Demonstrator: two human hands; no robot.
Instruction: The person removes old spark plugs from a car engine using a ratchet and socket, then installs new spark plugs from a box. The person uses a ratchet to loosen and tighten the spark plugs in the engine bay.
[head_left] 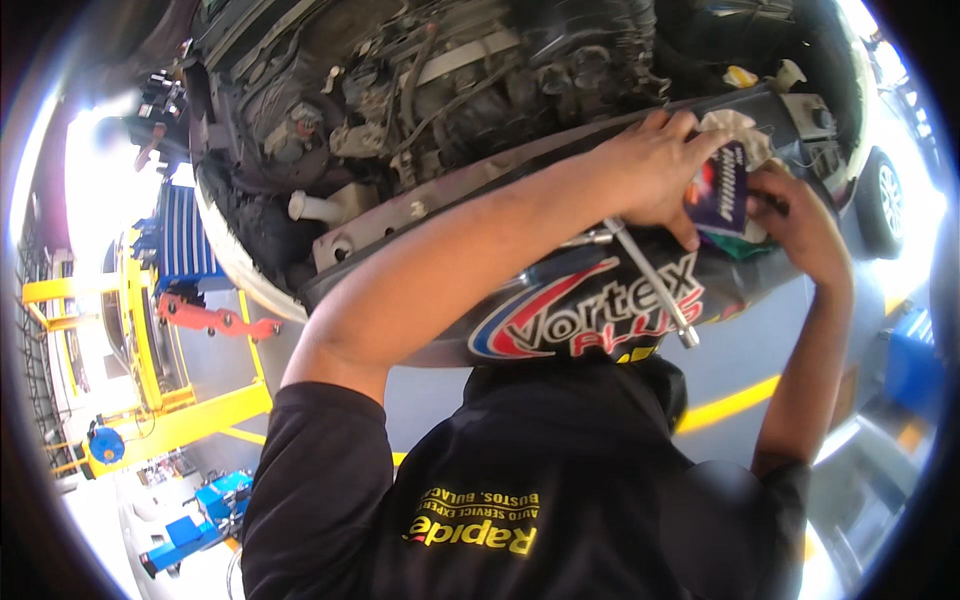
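Observation:
A small dark purple box [720, 190] with light lettering and an orange patch is between my hands, over the car's front edge. My left hand [655, 165] grips its left side, the thumb low and the fingers over the top. At the box's right edge, my right hand [800, 215] has its fingers bent and closed; what they pinch there is partly hidden. A crumpled beige rag [735, 125] lies just behind the box. Something green [735, 245] shows beneath it. Near my left wrist, a metal T-handle wrench [652, 285] lies across the black printed fender cover [560, 310].
The open engine bay [450, 90] spreads ahead, with a white filler neck [312, 207] at its left and a yellow cap [740, 76] at its right. Yellow lift framing [150, 360] and a blue machine [200, 520] stand left. A car wheel [882, 205] is at right.

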